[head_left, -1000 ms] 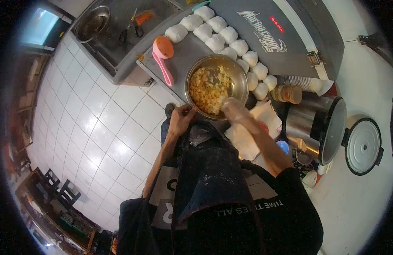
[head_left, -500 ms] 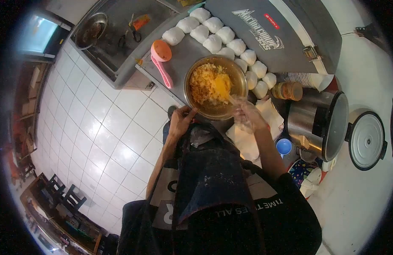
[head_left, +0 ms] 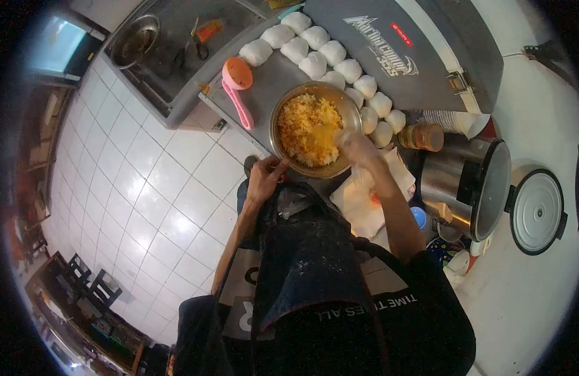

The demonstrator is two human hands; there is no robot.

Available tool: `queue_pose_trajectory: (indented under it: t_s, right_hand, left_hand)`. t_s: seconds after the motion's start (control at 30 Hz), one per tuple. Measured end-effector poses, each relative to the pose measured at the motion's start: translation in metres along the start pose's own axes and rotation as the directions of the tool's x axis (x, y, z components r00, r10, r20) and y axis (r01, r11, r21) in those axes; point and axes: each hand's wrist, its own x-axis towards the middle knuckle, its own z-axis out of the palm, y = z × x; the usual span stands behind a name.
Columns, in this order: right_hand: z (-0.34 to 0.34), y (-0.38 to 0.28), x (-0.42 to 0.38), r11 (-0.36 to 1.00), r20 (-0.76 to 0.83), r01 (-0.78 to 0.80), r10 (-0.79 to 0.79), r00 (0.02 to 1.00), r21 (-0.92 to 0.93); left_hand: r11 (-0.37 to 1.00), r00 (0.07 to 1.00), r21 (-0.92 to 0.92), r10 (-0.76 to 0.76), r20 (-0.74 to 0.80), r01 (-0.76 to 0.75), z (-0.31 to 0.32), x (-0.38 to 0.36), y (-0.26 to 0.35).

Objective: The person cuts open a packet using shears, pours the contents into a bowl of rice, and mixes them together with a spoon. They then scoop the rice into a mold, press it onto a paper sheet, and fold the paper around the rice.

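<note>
A metal bowl (head_left: 351,113) of yellow-orange rice (head_left: 305,119) stands on the grey counter in front of me. My left hand (head_left: 266,178) pinches the bowl's near-left rim between thumb and fingers. At the bowl's right side, my right hand (head_left: 359,150) is closed around the handle of a yellow rice paddle (head_left: 325,135). The paddle's flat blade lies in the rice, slightly blurred by motion. A clear plastic glove seems to cover the right hand, though blur makes this hard to judge.
Several white wrapped bundles (head_left: 312,64) line the counter behind the bowl. A pink-handled scoop (head_left: 239,94) lies left. Rightward are a spice jar (head_left: 424,136), stacked cups (head_left: 455,122), paper sheets (head_left: 364,203), a blue cup (head_left: 418,216) and a large steel pot (head_left: 455,182). Scissors (head_left: 192,50) lie farther left.
My right hand has moved slightly up, and the paddle blade has shifted down and flatter into the rice. My left hand stays on the rim.
</note>
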Motion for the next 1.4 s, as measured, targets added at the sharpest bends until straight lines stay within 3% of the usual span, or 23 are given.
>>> queue_pose_trajectory:
  t_s: [0.03, 0.1, 0.17, 0.23, 0.3, 0.33, 0.4, 0.47, 0.5, 0.57, 0.6, 0.67, 0.8, 0.87, 0.9, 1.0, 1.07, 1.2, 1.27, 1.3, 1.37, 1.4]
  right_hand:
    - [0.001, 0.000, 0.009, 1.000, -0.089, 0.010, -0.009, 0.996, 0.013]
    - [0.009, 0.007, 0.024, 0.999, -0.281, 0.027, -0.016, 0.960, 0.036]
    - [0.044, 0.005, 0.031, 0.944, -0.292, 0.145, -0.234, 0.927, -0.296]
    - [0.027, -0.042, 0.004, 0.985, -0.023, -0.101, 0.099, 0.995, -0.141]
    - [-0.012, -0.047, -0.010, 0.991, 0.064, -0.037, 0.045, 0.997, -0.125]
    - [-0.027, -0.044, -0.007, 0.998, -0.119, -0.049, 0.043, 0.992, -0.047]
    - [-0.038, -0.051, 0.007, 0.998, -0.282, -0.049, 0.060, 0.957, 0.046]
    - [-0.044, -0.070, 0.034, 0.967, -0.134, -0.217, 0.235, 0.963, 0.133]
    - [-0.035, -0.076, 0.037, 0.967, -0.131, -0.219, 0.236, 0.963, 0.130]
    - [-0.011, -0.084, 0.038, 0.999, -0.056, 0.006, -0.008, 0.998, -0.048]
    - [0.001, -0.078, 0.036, 0.999, -0.051, 0.004, -0.006, 0.999, -0.051]
    - [0.024, -0.069, 0.031, 0.943, 0.125, 0.036, 0.006, 0.992, -0.331]
    - [-0.002, -0.057, 0.002, 0.943, 0.091, 0.017, 0.014, 0.996, -0.332]
    - [-0.054, -0.082, -0.009, 0.956, 0.171, -0.214, 0.250, 0.953, -0.201]
    - [-0.060, -0.066, 0.002, 0.956, 0.173, -0.208, 0.245, 0.954, -0.209]
    - [-0.067, -0.036, 0.040, 0.984, -0.017, -0.147, 0.146, 0.989, -0.101]
    - [-0.065, -0.045, 0.058, 0.982, 0.021, -0.147, 0.145, 0.989, 0.115]
    - [-0.028, -0.081, 0.054, 0.986, 0.104, -0.025, 0.008, 0.995, 0.166]
    - [-0.031, -0.101, 0.028, 0.987, 0.345, -0.024, 0.078, 0.935, -0.158]
    - [-0.015, -0.091, 0.020, 0.987, 0.348, -0.021, 0.077, 0.934, -0.162]
    - [0.014, -0.071, 0.004, 0.918, 0.081, 0.305, -0.294, 0.952, -0.254]
    - [0.019, -0.073, -0.002, 0.919, 0.084, 0.304, -0.292, 0.953, -0.251]
  left_hand:
    - [0.995, 0.999, -0.089, -0.039, 0.029, 0.041, 0.000, -0.002, -0.004]
    - [0.995, 0.997, -0.068, -0.071, 0.024, 0.073, 0.000, -0.002, -0.001]
    - [0.994, 0.995, -0.049, -0.101, 0.021, 0.102, 0.000, -0.004, 0.006]
    - [0.997, 1.000, 0.077, -0.011, 0.011, 0.010, -0.003, -0.004, 0.014]
    - [1.000, 0.999, 0.010, -0.010, 0.038, 0.010, -0.002, -0.003, -0.001]
    - [0.998, 0.998, -0.062, -0.003, 0.056, 0.006, -0.001, 0.000, -0.005]
    - [0.993, 0.998, -0.113, -0.037, 0.059, 0.044, 0.000, -0.006, -0.001]
    - [0.985, 0.996, -0.163, -0.053, 0.073, 0.064, 0.002, -0.001, -0.002]
    - [0.970, 0.994, -0.223, -0.074, 0.084, 0.091, 0.003, 0.001, -0.010]
    - [0.951, 0.991, -0.283, -0.100, 0.093, 0.123, 0.004, 0.000, -0.017]
    - [0.957, 0.991, -0.259, -0.113, 0.070, 0.128, 0.005, -0.003, -0.010]
    - [0.963, 0.991, -0.236, -0.126, 0.044, 0.133, 0.005, -0.005, -0.008]
    - [0.974, 0.994, -0.199, -0.097, 0.050, 0.105, 0.003, -0.001, -0.010]
    - [0.977, 0.995, -0.187, -0.095, 0.038, 0.101, 0.001, -0.003, -0.001]
    - [0.986, 0.997, -0.145, -0.073, 0.040, 0.078, 0.000, -0.004, 0.005]
    - [0.994, 0.997, -0.090, -0.065, 0.038, 0.068, -0.001, -0.010, 0.011]
    - [0.995, 0.997, -0.078, -0.063, 0.039, 0.066, -0.001, -0.006, 0.008]
    - [0.980, 0.994, -0.170, -0.093, 0.061, 0.102, 0.002, 0.000, -0.012]
    - [0.979, 0.994, -0.177, -0.090, 0.060, 0.100, 0.002, 0.001, -0.015]
    - [0.980, 0.995, -0.177, -0.079, 0.063, 0.089, 0.001, 0.001, -0.015]
    - [0.980, 0.996, -0.183, -0.074, 0.060, 0.083, 0.000, 0.000, -0.013]
    - [0.987, 0.994, -0.123, -0.093, 0.059, 0.099, -0.001, 0.000, -0.011]
